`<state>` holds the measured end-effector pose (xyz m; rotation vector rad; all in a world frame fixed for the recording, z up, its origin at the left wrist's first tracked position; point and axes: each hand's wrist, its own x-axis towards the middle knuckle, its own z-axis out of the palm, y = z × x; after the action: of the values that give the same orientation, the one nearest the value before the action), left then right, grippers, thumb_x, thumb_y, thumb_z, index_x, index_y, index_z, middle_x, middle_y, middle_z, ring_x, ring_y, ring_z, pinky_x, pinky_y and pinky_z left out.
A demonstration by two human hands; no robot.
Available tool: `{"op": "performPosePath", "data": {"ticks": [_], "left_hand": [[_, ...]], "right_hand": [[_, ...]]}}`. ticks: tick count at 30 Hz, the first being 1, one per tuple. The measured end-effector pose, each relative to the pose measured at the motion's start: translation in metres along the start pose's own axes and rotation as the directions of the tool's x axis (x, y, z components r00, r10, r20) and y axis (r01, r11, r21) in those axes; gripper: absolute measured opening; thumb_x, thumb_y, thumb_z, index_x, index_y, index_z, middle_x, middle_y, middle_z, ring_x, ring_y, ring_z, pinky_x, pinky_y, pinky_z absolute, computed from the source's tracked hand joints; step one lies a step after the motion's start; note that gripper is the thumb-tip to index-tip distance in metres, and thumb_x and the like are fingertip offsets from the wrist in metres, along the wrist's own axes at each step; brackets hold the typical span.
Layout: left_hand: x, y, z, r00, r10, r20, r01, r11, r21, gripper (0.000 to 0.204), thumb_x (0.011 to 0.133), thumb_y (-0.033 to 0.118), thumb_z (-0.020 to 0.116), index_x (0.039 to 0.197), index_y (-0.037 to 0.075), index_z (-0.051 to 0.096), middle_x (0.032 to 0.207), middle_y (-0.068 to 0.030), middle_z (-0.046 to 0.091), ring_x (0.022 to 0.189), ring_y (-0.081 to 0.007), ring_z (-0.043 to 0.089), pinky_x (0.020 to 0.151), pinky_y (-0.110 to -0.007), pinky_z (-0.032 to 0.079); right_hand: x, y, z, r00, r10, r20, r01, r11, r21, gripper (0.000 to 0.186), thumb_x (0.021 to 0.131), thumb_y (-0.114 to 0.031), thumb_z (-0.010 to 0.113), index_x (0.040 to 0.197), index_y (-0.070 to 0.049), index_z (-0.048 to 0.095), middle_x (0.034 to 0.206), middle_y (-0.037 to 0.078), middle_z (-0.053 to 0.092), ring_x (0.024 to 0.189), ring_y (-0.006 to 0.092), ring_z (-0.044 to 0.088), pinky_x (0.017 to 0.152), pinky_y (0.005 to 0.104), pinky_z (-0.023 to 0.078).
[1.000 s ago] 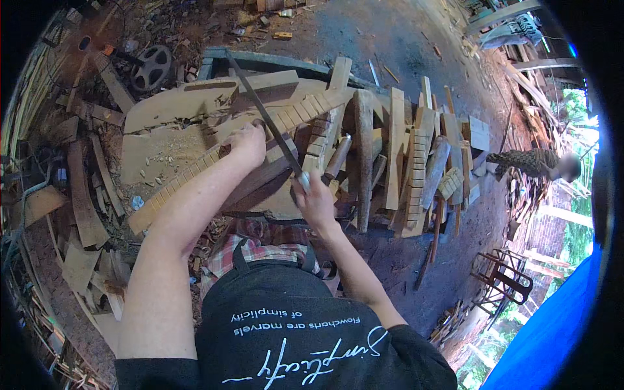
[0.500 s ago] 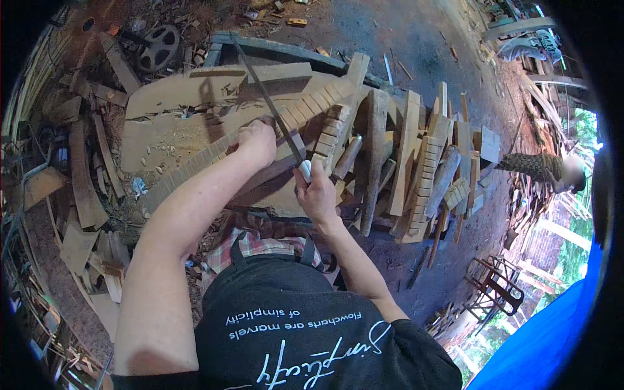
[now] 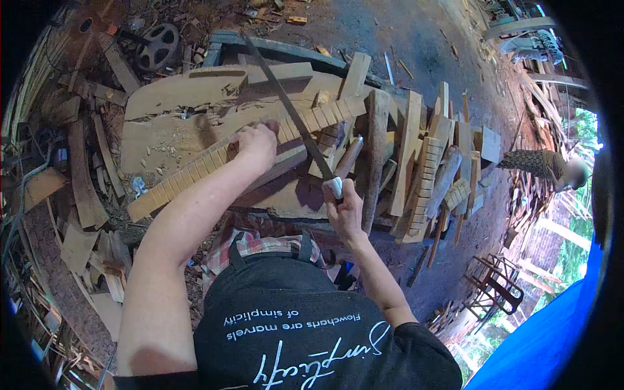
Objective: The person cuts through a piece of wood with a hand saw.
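Slanting across the workbench is a long wooden strip (image 3: 195, 170) with evenly spaced cross cuts along its length. Near its middle, my left hand (image 3: 255, 146) has its fingers curled over the wood. My right hand (image 3: 346, 209) is closed round the white handle of a long, straight blade (image 3: 278, 89), just below the strip's right part. The dark blade passes over the strip and points away to the far left; whether its edge touches the wood, I cannot tell. Under the strip lies a thicker wooden block (image 3: 289, 156), partly hidden by my left hand.
A worn plank bench top (image 3: 153, 117) carries wood chips. To the right lie several wooden pieces, among them a notched one (image 3: 424, 185) and a rounded pole (image 3: 376, 156). A spoked wheel (image 3: 158, 47) is at the far left. Another person (image 3: 536, 164) is at the right.
My right hand and the blade have moved right and slightly nearer to me. The notched strip has turned slightly, its right end now lower and further right. My left hand remains on it.
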<state>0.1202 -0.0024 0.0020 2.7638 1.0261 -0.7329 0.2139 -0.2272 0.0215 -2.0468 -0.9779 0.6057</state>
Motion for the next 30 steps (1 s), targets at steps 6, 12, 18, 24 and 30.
{"op": "performPosePath", "data": {"ticks": [6, 12, 18, 24, 30], "left_hand": [[-0.023, -0.022, 0.005, 0.986, 0.073, -0.147, -0.097, 0.982, -0.163, 0.062, 0.076, 0.028, 0.071, 0.126, 0.003, 0.045, 0.108, -0.0164, 0.055, 0.097, -0.0354, 0.056, 0.082, -0.045, 0.047], [-0.062, -0.056, 0.045, 0.893, -0.005, -0.450, -0.202, 0.889, -0.412, 0.064, 0.075, 0.028, 0.071, 0.129, 0.010, 0.043, 0.119, -0.0114, 0.050, 0.112, -0.0282, 0.047, 0.093, -0.043, 0.038], [-0.089, -0.073, 0.069, 0.811, -0.120, -0.573, -0.150, 0.904, -0.401, 0.069, 0.077, 0.033, 0.069, 0.136, 0.012, 0.040, 0.125, -0.0096, 0.046, 0.118, -0.0276, 0.040, 0.102, -0.042, 0.028], [-0.089, -0.081, 0.085, 0.783, -0.180, -0.596, -0.084, 0.918, -0.387, 0.067, 0.080, 0.040, 0.064, 0.136, 0.013, 0.040, 0.127, -0.0101, 0.045, 0.120, -0.0295, 0.038, 0.102, -0.046, 0.026], [-0.077, -0.067, 0.075, 0.751, -0.159, -0.641, -0.124, 0.919, -0.374, 0.065, 0.077, 0.044, 0.066, 0.130, 0.013, 0.046, 0.123, -0.0090, 0.048, 0.118, -0.0273, 0.040, 0.100, -0.046, 0.026]], "right_hand": [[-0.012, 0.005, 0.014, 0.997, 0.078, 0.015, -0.078, 0.997, -0.009, 0.024, 0.079, -0.009, 0.065, 0.088, -0.003, 0.043, 0.077, 0.022, 0.053, 0.073, 0.0433, 0.054, 0.062, 0.0444, 0.043], [-0.013, 0.006, 0.021, 0.998, 0.057, 0.014, -0.057, 0.998, -0.036, 0.027, 0.078, -0.010, 0.064, 0.091, -0.003, 0.042, 0.080, 0.024, 0.052, 0.078, 0.0451, 0.053, 0.065, 0.0465, 0.043], [-0.008, 0.002, 0.028, 0.995, 0.101, -0.024, -0.102, 0.993, -0.058, 0.023, 0.083, -0.015, 0.063, 0.089, -0.002, 0.045, 0.075, 0.023, 0.055, 0.071, 0.0453, 0.054, 0.061, 0.0458, 0.043], [-0.020, -0.019, 0.036, 0.996, 0.075, -0.042, -0.076, 0.997, -0.010, 0.022, 0.084, -0.018, 0.064, 0.088, -0.003, 0.048, 0.074, 0.022, 0.057, 0.071, 0.0425, 0.058, 0.060, 0.0422, 0.045], [-0.044, -0.012, 0.044, 0.993, -0.034, -0.112, 0.035, 0.999, 0.010, 0.019, 0.080, -0.010, 0.065, 0.091, -0.003, 0.050, 0.070, 0.019, 0.055, 0.063, 0.0348, 0.054, 0.060, 0.0377, 0.044]]}}
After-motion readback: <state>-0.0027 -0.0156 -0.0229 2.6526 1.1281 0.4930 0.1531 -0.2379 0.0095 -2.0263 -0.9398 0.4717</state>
